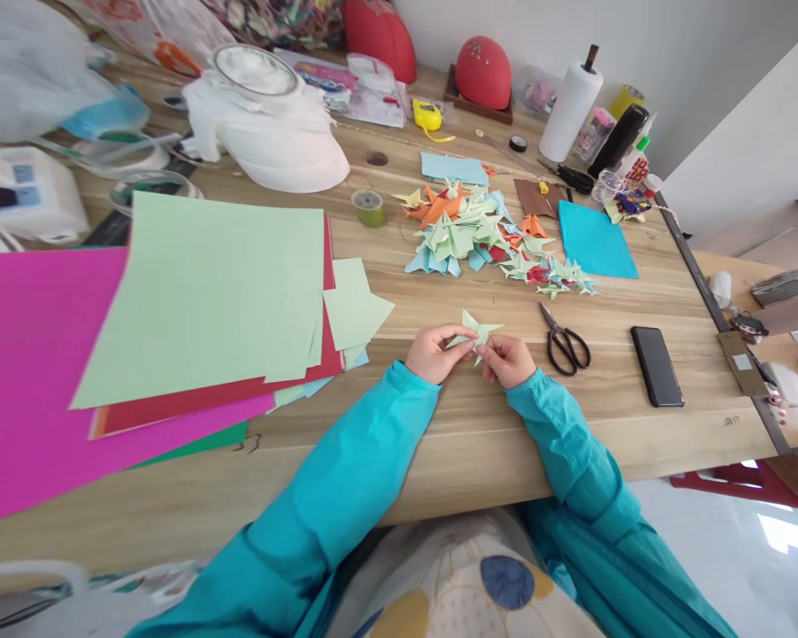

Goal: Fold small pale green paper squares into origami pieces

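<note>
Between my two hands is a pale green folded paper star [481, 331] with pointed arms, held just above the wooden table [399, 461]. My left hand [437, 351] pinches it from the left side. On the lower right, my right hand [509, 360] grips another of its points between thumb and finger. Black-handled scissors [567, 346] lie to the right of my right hand, blades toward the back. Beyond my hands a pile of folded paper pieces [462, 226] in green, orange, blue and red covers part of the table.
Large green sheets [206, 292] lie over red and magenta paper [46, 354] at left, with smaller green pieces [355, 306] beside them. A phone [657, 365] rests at right. Behind are a blue square sheet [598, 239], a spool [369, 208] and a yellow tape measure [426, 115].
</note>
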`<control>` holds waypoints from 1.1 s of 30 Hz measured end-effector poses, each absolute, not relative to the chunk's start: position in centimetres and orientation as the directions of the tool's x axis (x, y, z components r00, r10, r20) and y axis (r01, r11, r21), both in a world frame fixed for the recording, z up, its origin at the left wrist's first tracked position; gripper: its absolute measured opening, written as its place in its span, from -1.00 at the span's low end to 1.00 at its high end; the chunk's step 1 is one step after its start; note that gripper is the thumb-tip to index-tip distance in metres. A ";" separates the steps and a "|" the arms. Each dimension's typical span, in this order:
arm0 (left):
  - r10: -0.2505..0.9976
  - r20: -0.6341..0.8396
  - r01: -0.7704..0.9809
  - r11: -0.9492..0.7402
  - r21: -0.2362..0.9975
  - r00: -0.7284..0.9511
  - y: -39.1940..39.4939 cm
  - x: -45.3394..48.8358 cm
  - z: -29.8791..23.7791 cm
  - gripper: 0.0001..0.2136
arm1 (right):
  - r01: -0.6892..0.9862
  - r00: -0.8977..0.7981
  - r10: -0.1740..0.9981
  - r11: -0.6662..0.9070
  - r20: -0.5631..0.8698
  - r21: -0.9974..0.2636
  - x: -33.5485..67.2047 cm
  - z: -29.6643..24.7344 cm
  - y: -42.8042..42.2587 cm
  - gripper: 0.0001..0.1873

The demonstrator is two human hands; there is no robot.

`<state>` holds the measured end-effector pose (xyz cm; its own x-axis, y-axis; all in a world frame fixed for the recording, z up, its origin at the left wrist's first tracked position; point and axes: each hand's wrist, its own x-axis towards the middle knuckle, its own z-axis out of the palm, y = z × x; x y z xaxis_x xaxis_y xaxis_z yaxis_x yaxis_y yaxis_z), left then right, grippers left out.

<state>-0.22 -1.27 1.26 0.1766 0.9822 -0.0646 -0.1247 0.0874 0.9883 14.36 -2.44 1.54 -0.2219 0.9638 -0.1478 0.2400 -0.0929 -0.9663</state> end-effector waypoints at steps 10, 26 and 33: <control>0.966 -0.112 -0.145 0.149 0.978 0.234 -1.4 -0.2 1.7 -0.79 | 0.280 -0.162 0.981 -0.059 -0.107 -0.958 14.4 1.5 -2.5 -0.50; 0.982 -0.053 -0.073 0.067 0.995 0.179 -1.7 0.0 1.7 -0.77 | 0.021 -0.226 0.948 -0.224 -0.223 -0.974 14.6 1.8 -2.0 -0.55; 0.991 0.012 -0.029 -0.008 1.000 0.136 -2.0 0.5 1.6 -0.79 | -0.010 -0.198 0.950 -0.248 -0.241 -0.969 14.5 1.6 -1.7 -0.54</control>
